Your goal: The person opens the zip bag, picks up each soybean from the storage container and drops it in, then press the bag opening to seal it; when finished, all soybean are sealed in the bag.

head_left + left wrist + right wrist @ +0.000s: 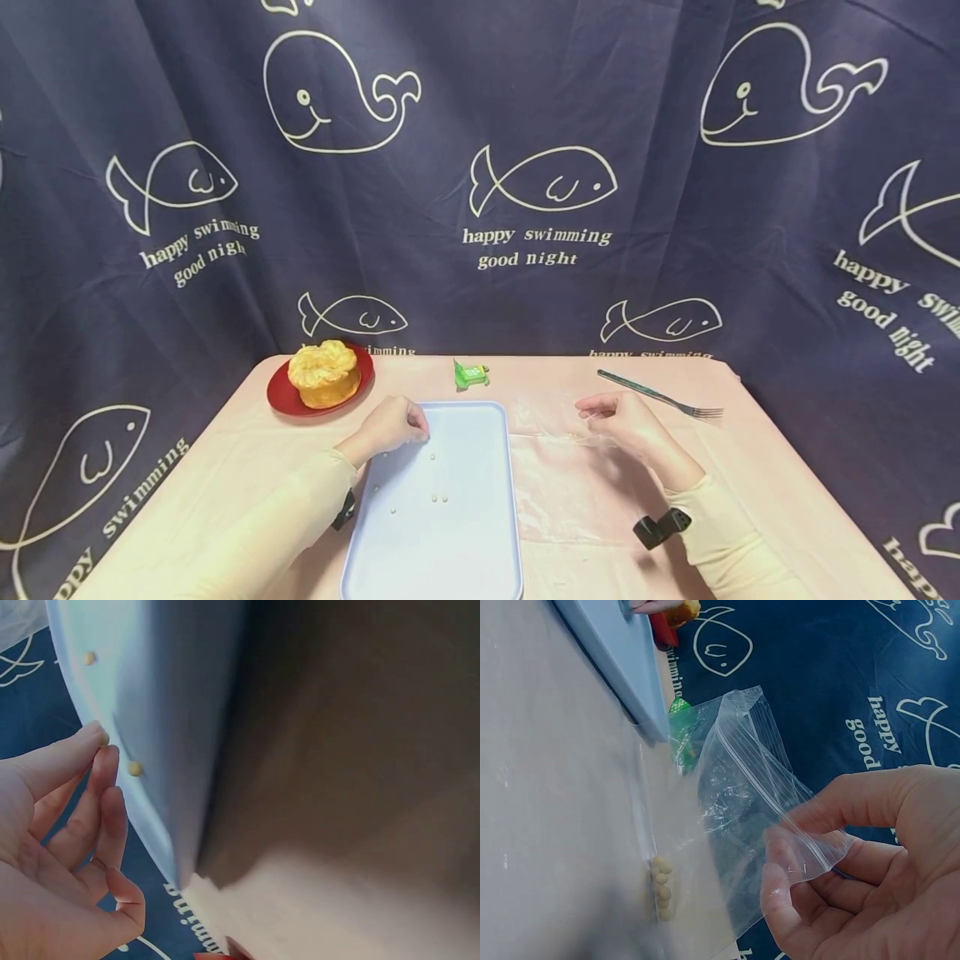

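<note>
My left hand (392, 425) is over the far left part of a pale blue tray (476, 517). Between thumb and fingertip it pinches a small round beige bean (103, 739), seen in the left wrist view. Several more such beans lie scattered on the tray, one bean (135, 769) close beside the fingertips. To the right of the tray, my right hand (628, 423) grips a clear zip bag (731, 772) by its zip edge. Several beans (662, 889) are gathered at the bottom of the bag, and its mouth is parted near the zip.
Back left on the pink-covered table (585, 533) is a red plate (285, 398) bearing a yellow bread or cake (324, 377). A small green packet (471, 375) lies behind the tray. Beyond my right hand lies a fork (660, 395). A dark printed curtain (540, 100) hangs behind.
</note>
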Available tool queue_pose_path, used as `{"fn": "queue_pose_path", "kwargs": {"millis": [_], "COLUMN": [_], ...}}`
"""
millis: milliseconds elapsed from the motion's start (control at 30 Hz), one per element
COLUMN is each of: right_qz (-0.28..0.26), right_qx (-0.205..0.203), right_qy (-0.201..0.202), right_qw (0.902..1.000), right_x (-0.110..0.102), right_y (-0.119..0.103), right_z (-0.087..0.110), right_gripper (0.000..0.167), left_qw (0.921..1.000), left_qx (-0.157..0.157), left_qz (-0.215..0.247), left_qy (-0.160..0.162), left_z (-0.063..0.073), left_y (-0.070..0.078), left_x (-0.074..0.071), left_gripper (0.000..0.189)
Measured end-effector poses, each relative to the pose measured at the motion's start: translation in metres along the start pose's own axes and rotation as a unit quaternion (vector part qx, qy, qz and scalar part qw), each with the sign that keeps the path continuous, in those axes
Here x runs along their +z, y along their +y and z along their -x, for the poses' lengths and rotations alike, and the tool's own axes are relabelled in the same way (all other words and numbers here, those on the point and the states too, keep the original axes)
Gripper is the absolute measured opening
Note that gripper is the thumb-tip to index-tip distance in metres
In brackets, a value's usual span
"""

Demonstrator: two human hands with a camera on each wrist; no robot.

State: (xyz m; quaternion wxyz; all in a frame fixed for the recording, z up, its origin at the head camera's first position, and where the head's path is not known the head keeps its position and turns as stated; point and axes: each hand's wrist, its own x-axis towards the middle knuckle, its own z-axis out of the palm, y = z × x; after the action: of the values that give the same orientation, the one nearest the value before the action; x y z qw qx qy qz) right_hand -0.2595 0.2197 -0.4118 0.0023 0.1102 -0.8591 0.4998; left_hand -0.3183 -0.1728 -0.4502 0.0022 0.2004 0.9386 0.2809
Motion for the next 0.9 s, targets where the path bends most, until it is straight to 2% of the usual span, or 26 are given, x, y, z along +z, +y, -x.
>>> {"fn": "queue_pose_path", "kwargs": {"millis": [100, 200, 367, 533, 700, 900], "right_qz": [-0.002, -0.003, 0.003, 0.003, 0.005, -0.003], "right_qx": [0.001, 0.006, 0.008, 0.011, 0.013, 0.004], "right_qy": [0.0, 0.002, 0.005, 0.005, 0.008, 0.008], "right_qw": [1.0, 1.0, 1.0, 0.9999, 0.9999, 1.0], "right_x": [0.0, 0.0, 0.001, 0.001, 0.001, 0.0], "right_y": [0.001, 0.002, 0.001, 0.001, 0.0, -0.002], "right_z": [0.0, 0.0, 0.0, 0.0, 0.0, 0.0], "right_gripper": [0.036, 0.036, 0.037, 0.037, 0.037, 0.037], "left_qw": [0.999, 0.9959, 0.9902, 0.9847, 0.9801, 0.9795], "left_qx": [0.025, 0.051, 0.075, 0.096, 0.119, 0.138], "left_qz": [0.036, 0.067, 0.093, 0.11, 0.129, 0.125], "left_qy": [0.015, 0.035, 0.071, 0.095, 0.093, 0.076], "left_z": [-0.005, -0.012, -0.021, -0.032, -0.045, -0.057], "left_y": [0.006, 0.018, 0.05, 0.081, 0.106, 0.129], "left_x": [-0.001, -0.002, -0.001, 0.006, 0.015, 0.029], "left_gripper": [0.015, 0.012, 0.004, 0.005, 0.004, 0.002]}}
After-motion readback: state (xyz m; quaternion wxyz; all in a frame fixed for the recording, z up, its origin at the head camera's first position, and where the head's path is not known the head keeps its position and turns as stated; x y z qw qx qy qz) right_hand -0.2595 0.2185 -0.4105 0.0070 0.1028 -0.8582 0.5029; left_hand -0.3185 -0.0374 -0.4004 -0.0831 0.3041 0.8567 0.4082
